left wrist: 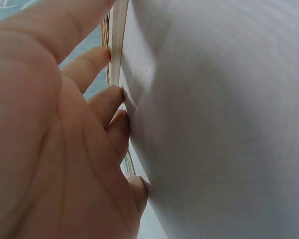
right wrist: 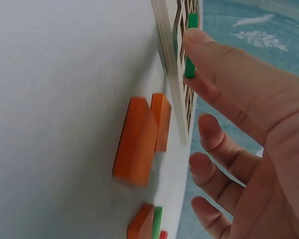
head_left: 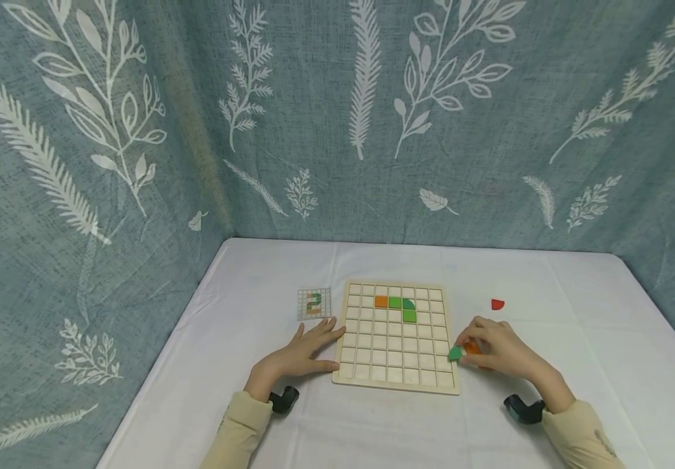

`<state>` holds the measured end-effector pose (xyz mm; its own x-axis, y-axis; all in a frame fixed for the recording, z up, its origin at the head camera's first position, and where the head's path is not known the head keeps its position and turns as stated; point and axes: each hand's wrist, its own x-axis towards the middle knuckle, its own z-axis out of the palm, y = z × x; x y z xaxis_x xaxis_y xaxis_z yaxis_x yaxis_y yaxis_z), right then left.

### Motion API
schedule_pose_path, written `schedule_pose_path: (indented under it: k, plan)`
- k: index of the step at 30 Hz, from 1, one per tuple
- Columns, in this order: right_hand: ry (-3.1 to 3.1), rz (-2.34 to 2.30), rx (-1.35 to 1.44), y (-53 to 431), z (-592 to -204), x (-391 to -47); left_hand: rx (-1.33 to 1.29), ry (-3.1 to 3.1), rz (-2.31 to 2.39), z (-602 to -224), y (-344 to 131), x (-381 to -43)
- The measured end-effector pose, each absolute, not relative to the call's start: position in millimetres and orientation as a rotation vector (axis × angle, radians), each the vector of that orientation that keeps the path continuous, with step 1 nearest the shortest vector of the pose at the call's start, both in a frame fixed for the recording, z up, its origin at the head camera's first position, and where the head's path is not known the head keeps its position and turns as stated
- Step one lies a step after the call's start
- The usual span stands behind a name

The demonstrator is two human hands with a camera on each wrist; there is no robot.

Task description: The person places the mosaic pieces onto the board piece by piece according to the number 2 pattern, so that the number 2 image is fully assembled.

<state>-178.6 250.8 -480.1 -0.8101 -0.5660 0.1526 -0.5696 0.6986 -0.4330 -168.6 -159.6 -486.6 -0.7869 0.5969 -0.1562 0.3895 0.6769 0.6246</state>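
Observation:
A wooden grid board lies in the middle of the table. In its upper rows sit an orange square tile, a green square tile, a darker green rounded tile and another green square. My left hand lies with spread fingers, thumb and fingertips touching the board's left edge. Between thumb and finger, my right hand pinches a green tile at the board's right edge. Orange blocks lie on the cloth below that hand, partly hidden by it in the head view.
A small pattern card showing a green and orange figure lies left of the board. Beyond the right hand is a red rounded tile. A white cloth covers the table, and a patterned curtain hangs behind.

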Motion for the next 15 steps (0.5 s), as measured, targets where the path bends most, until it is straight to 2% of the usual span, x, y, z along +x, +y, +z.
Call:
schedule_pose_path:
  k: [15]
  plan:
    - [-2.815,0.633,0.839,224.3,-477.0,-190.2,0.765,2.559,0.812,-486.3,-159.0,-168.7]
